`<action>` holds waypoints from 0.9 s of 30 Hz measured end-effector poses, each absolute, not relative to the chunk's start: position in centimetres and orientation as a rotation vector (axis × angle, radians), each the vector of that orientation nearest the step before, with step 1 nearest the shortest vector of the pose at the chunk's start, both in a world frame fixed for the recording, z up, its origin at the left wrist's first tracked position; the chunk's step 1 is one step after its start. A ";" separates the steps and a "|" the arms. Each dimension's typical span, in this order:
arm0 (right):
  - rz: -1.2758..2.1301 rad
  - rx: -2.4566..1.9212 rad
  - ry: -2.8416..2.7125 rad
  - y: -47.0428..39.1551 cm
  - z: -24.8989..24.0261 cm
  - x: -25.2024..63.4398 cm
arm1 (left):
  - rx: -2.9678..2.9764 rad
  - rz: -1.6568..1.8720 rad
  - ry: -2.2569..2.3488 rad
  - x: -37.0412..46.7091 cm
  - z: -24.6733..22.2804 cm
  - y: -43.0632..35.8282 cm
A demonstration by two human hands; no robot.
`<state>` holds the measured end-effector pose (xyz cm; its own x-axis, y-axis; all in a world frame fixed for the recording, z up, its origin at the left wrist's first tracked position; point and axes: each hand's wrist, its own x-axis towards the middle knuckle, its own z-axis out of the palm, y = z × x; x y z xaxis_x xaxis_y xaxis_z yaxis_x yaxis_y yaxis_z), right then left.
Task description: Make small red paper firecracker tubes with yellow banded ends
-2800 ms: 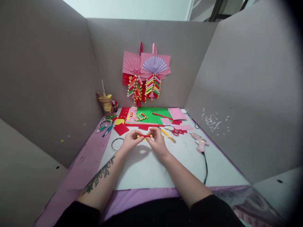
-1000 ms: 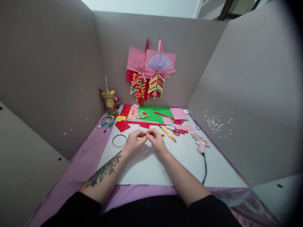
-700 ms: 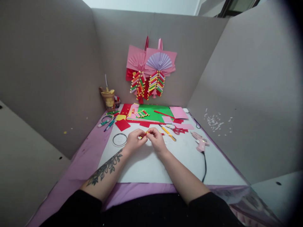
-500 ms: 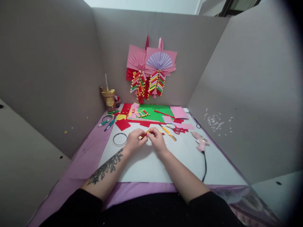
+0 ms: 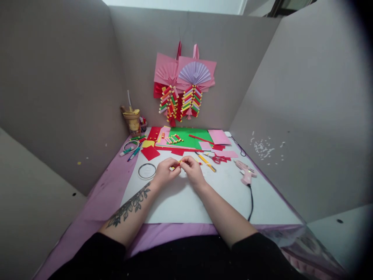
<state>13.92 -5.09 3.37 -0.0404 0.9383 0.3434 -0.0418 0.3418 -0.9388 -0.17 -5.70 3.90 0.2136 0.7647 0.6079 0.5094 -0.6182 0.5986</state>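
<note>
My left hand [image 5: 166, 171] and my right hand [image 5: 192, 170] meet over the white work surface [image 5: 180, 206], fingertips pinched together. Between them is a small red and yellow paper roll [image 5: 180, 163], mostly covered by my fingers. Both hands are closed on it. Just left of my left hand lies a round hoop of dark tape [image 5: 147, 171]. To the right of my right hand are a yellow craft knife [image 5: 208, 163] and red-handled scissors [image 5: 217, 158]. Finished small paper rolls [image 5: 175, 139] lie in a row on the green sheet [image 5: 189, 134] behind.
A pink glue gun [image 5: 246, 174] with a black cord lies at the right. Paper fan hangings [image 5: 194, 74] hang on the grey back panel. A pot of tools [image 5: 132, 120] stands at the back left, near pens [image 5: 134, 152] and red paper squares [image 5: 150, 153].
The view has shifted slightly, moving everything a little up and left. Both hands stay together on the small roll, with only slight finger movement.
</note>
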 end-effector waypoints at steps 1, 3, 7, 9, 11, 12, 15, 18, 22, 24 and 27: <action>1.007 -0.892 -1.367 -5.1 3.4 14.0 | 2.206 1.358 1.192 -0.2 3.9 -5.7; 1.024 -0.876 -1.382 -5.0 3.4 14.2 | 2.181 1.350 1.173 -0.2 3.8 -5.6; 1.039 -0.828 -1.416 -4.9 3.5 14.5 | 2.143 1.328 1.146 -0.3 3.8 -5.4; 1.035 -0.792 -1.436 -5.0 3.7 14.6 | 2.126 1.319 1.129 -0.3 4.0 -5.4; 1.028 -0.759 -1.453 -5.1 3.9 14.6 | 2.104 1.306 1.112 -0.3 4.1 -5.5; 1.027 -0.745 -1.459 -5.1 4.0 14.6 | 2.094 1.299 1.101 -0.4 4.2 -5.5; 1.023 -0.714 -1.467 -5.2 4.2 14.7 | 2.067 1.280 1.077 -0.3 4.4 -5.5; 1.022 -0.705 -1.476 -5.1 4.0 14.8 | 2.029 1.271 1.068 -0.3 4.6 -5.6; 1.062 -0.729 -1.439 -4.4 3.5 15.1 | 1.849 1.197 1.009 -0.5 4.7 -5.3; 1.124 -0.699 -1.382 -4.0 3.3 15.2 | 1.671 1.144 0.952 -0.6 4.7 -5.1; 1.274 -0.641 -1.317 -3.7 3.3 15.3 | 1.436 1.014 0.869 -0.7 4.5 -4.7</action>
